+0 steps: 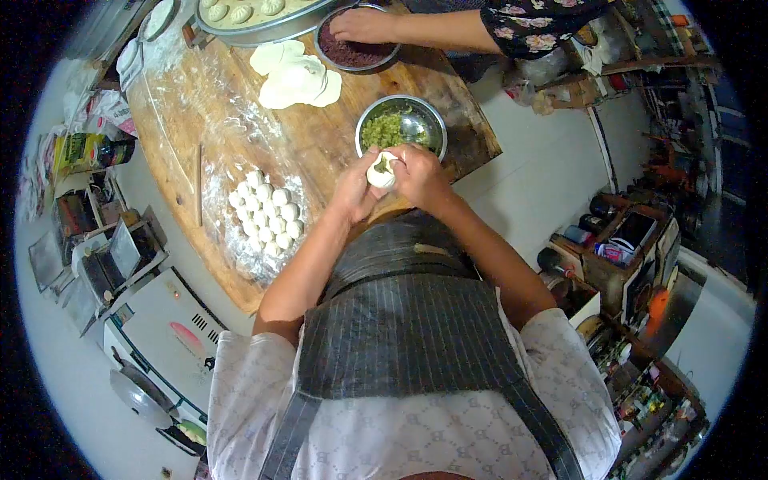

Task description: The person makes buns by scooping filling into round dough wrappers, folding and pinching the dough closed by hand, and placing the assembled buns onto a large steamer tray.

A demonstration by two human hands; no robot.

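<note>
Between my two hands is a white dough bun (382, 175), its top partly gathered, with green filling showing in the opening. My left hand (356, 192) cups it from the left side. On the other side my right hand (420, 174) pinches the dough edge near the opening. Just beyond them stands a metal bowl (434, 120) holding chopped green filling (382, 130). Farther up the table lie several overlapping flat dough wrappers (296, 80).
Many small dough pieces (268, 212) sit on floured plastic at the left, beside a thin rolling pin (198, 184). A co-worker's hand (364, 26) reaches into a bowl of dark red filling (352, 54). A steamer tray (264, 30) holds finished buns. The wooden table (464, 120) ends at the right.
</note>
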